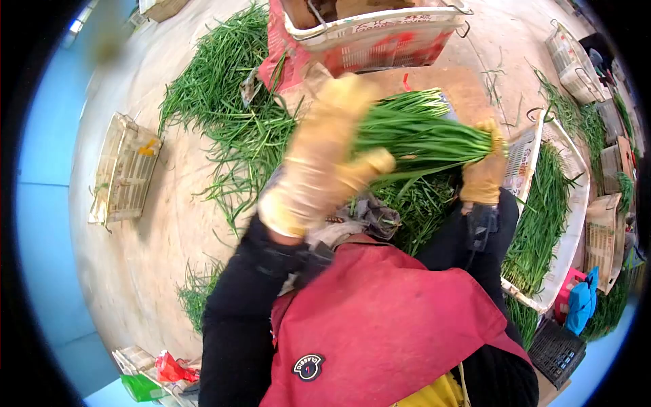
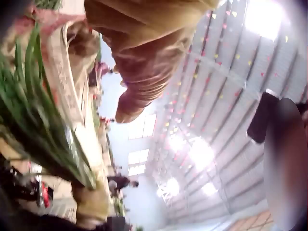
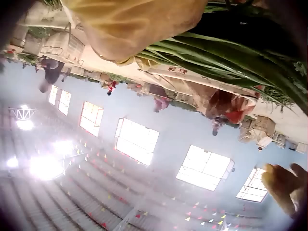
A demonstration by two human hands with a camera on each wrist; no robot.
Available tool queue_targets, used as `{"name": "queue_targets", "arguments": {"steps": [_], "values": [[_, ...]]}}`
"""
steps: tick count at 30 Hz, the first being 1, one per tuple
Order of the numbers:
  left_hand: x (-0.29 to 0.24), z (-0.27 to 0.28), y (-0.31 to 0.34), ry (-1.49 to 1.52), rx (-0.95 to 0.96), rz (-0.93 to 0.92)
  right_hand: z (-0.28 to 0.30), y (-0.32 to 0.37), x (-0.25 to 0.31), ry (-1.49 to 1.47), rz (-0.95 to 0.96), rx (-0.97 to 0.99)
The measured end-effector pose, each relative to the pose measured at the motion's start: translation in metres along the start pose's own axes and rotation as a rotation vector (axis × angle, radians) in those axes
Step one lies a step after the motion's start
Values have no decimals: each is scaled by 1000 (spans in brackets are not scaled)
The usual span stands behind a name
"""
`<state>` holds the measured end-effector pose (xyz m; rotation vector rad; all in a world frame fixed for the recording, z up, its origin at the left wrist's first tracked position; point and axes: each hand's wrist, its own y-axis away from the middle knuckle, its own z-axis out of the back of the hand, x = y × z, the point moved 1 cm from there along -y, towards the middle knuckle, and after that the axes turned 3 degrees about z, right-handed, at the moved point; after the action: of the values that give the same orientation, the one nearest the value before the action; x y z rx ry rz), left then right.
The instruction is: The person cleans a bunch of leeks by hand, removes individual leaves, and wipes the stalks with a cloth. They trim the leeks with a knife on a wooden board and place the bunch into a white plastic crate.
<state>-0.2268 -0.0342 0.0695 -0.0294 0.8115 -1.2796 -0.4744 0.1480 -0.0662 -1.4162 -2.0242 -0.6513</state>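
Observation:
A bunch of long green stalks (image 1: 427,136) lies across the middle of the head view, its pale ends at the right. The gloved right hand (image 1: 485,169) grips those ends. The gloved left hand (image 1: 319,156), blurred, is raised at the bunch's left side with thumb and fingers spread, holding nothing. In the left wrist view the left hand (image 2: 144,53) is above and apart from the stalks (image 2: 38,110). The right wrist view shows the right hand (image 3: 139,24) around the stalks (image 3: 216,57), its fingertips hidden.
A white basket (image 1: 380,41) stands beyond the board (image 1: 468,85). Loose greens (image 1: 224,74) heap at the back left. Another basket (image 1: 578,197) of greens is beside the right arm. An upright crate (image 1: 125,173) stands left. Cut greens (image 1: 420,210) lie below the bunch.

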Motion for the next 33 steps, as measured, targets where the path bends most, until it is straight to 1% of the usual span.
{"name": "queue_targets", "arguments": {"steps": [1,2,3,4,5,6,7,10,11,12,14,15,16,18,19,20,21,24,25,26,27,29,30,31,32,33], "values": [[-17,-18,-8,-88,113,-52,-13,12,-3,9,-34,32],[-25,-42,-12,-173,185,-26,-25,24,-5,19,-67,64],[-25,-66,-12,-259,256,-1,-32,36,-10,-88,-148,102],[-23,-83,-13,-276,334,23,-39,48,-14,-191,-234,132],[-18,-98,-15,-295,415,50,-32,48,-25,-357,-327,188],[-11,-108,-20,-193,389,70,-33,51,-29,-323,-310,109],[-1,-117,-21,74,359,140,-33,52,-33,-290,-296,26],[12,-142,-25,-81,370,121,-25,27,-28,-199,-257,-69],[18,-151,-27,-77,376,109,-20,18,-27,-166,-242,-104],[25,-156,-31,-74,383,96,-16,10,-28,-214,-231,-144],[45,-148,-55,-81,389,128,11,-51,10,-213,-15,-120],[56,-149,-67,-113,400,151,15,-63,33,-162,88,-176],[67,-151,-80,-146,408,176,33,-82,50,-158,136,-129],[85,-163,-104,-215,427,228,32,-91,75,-93,127,-100],[91,-173,-115,-226,426,210,35,-93,82,-59,121,-87],[97,-186,-125,-236,424,194,42,-96,81,-49,118,-33],[102,-199,-133,-246,420,178,47,-99,80,-19,101,-39],[112,-240,-147,-312,464,232,51,-105,74,43,47,-53],[113,-252,-150,-338,489,251,47,-105,74,55,50,-8],[113,-263,-153,-337,632,360,40,-106,76,69,52,38],[117,-273,-147,-353,601,351,36,-108,77,83,53,89],[126,-292,-129,-384,530,334,35,-111,75,120,-1,91],[125,-294,-132,-302,614,441,33,-110,75,164,-29,85],[125,-295,-132,-299,602,433,30,-109,75,206,-60,77],[127,-296,-131,-298,591,424,25,-108,78,257,-75,15],[127,-295,-130,-297,580,415,26,-110,78,294,-63,38]]}}
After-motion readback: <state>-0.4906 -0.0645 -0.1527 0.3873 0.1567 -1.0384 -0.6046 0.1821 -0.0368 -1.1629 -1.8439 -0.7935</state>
